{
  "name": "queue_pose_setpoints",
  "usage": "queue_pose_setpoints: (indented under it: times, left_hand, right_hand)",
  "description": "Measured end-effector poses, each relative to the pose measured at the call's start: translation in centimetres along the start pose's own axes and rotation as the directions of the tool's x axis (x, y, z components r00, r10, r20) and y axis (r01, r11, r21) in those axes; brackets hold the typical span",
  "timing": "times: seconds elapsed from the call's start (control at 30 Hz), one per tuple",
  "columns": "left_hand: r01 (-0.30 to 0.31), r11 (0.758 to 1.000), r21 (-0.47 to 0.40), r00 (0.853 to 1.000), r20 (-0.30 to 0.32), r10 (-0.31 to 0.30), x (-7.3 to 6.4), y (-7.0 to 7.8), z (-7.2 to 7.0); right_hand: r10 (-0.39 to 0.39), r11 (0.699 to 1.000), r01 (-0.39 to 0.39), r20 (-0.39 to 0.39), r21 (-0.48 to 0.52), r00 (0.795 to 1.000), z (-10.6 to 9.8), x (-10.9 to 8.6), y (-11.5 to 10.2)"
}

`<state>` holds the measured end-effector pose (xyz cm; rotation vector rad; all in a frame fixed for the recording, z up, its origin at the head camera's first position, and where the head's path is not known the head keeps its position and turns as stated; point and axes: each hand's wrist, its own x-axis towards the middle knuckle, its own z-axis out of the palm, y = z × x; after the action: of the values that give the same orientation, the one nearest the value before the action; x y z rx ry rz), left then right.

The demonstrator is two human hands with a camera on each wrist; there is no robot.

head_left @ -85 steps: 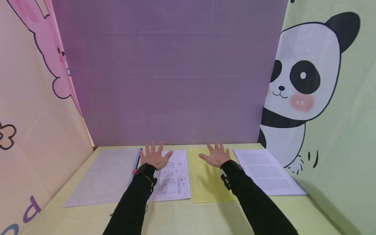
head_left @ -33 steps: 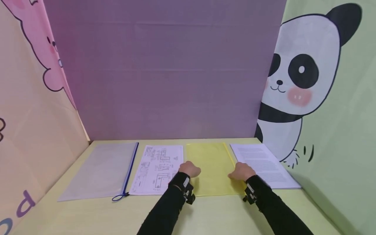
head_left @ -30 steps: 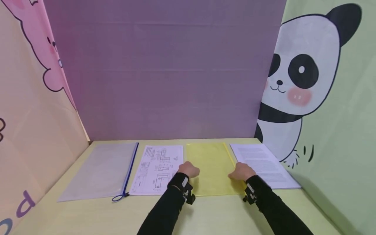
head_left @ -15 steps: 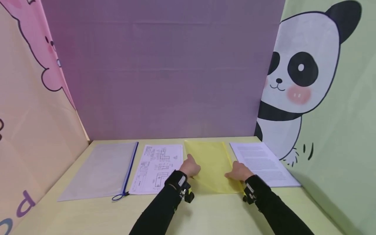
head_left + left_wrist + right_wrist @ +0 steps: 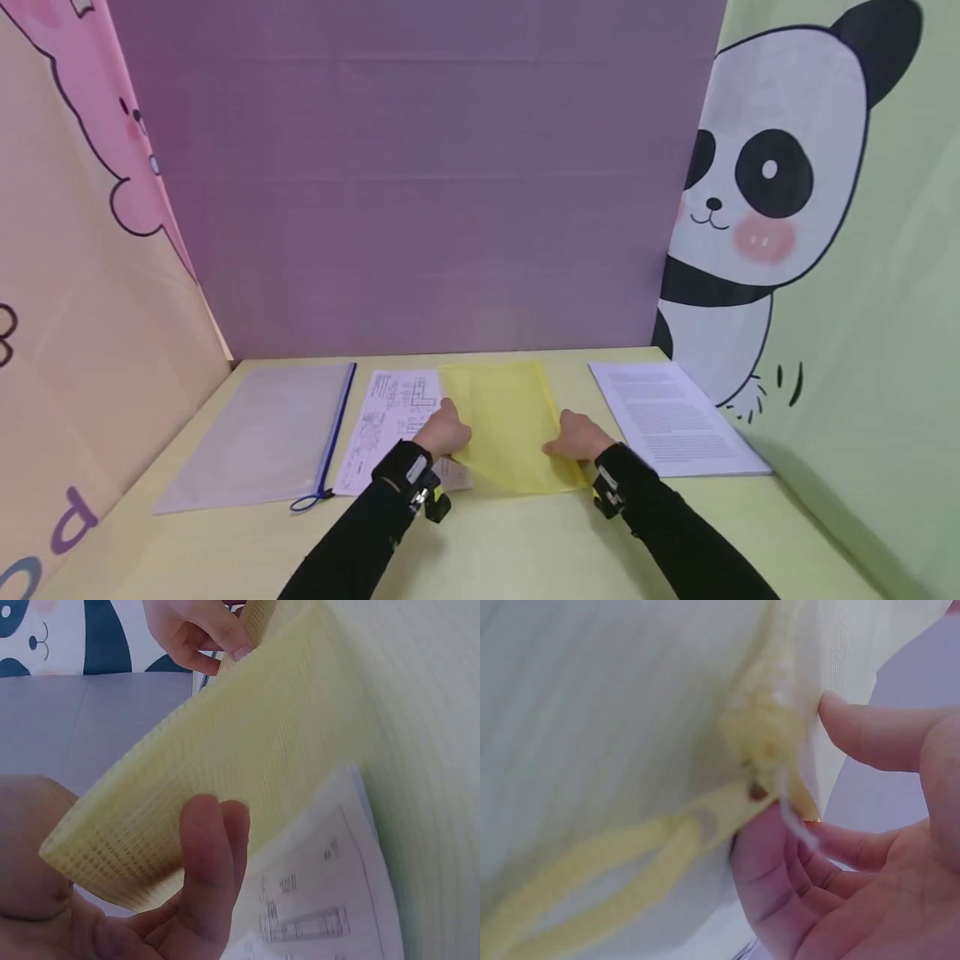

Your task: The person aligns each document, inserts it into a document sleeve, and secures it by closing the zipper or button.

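Note:
A yellow mesh zip pouch (image 5: 504,425) is held between both hands, tilted, its left part overlapping a sheet with technical drawings (image 5: 382,429). My left hand (image 5: 444,430) grips its left edge, with fingers (image 5: 206,862) on one face in the left wrist view. At the opposite edge, my right hand (image 5: 579,437) pinches the pouch, thumb on one side and fingers on the other. In the right wrist view, a yellow pull loop (image 5: 622,862) hangs from the zip end beside the right fingers.
A clear pouch with a blue zip (image 5: 262,437) lies at the left of the table (image 5: 510,550). A stack of printed pages (image 5: 675,417) lies at the right. A purple panel (image 5: 420,183) stands along the back edge, with walls on both sides.
Both hands came down from spread above the table and took hold of the yellow pouch. It has lifted at its left edge and moved left over the drawing sheet.

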<state>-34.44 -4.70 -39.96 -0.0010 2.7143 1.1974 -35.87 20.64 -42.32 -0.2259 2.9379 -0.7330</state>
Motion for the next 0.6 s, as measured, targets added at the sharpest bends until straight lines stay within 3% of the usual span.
queue_pose_setpoints:
  times: [0.2, 0.37, 0.47, 0.6]
  left_hand:
    - [0.005, 0.995, 0.103, 1.000, -0.021, -0.002, -0.7, -1.7, -1.7]
    - [-0.025, 0.973, 0.227, 0.999, -0.016, 0.030, -1.2, -3.4, -2.8]
    - [-0.046, 0.956, 0.289, 0.999, -0.012, 0.051, -1.3, -4.1, -3.1]
    - [-0.057, 0.906, 0.419, 0.995, -0.051, 0.086, -1.5, -4.6, -2.9]
  right_hand:
    - [-0.025, 1.000, 0.025, 0.016, 0.018, 1.000, 1.2, 0.4, -2.0]
    - [-0.056, 0.998, 0.056, 0.031, -0.013, 0.998, 1.9, 0.4, -2.9]
    - [-0.058, 0.998, 0.059, 0.041, -0.014, 0.997, 2.2, 0.4, -3.3]
    - [-0.067, 0.998, 0.068, 0.047, -0.018, 0.997, 2.3, 0.1, -3.9]
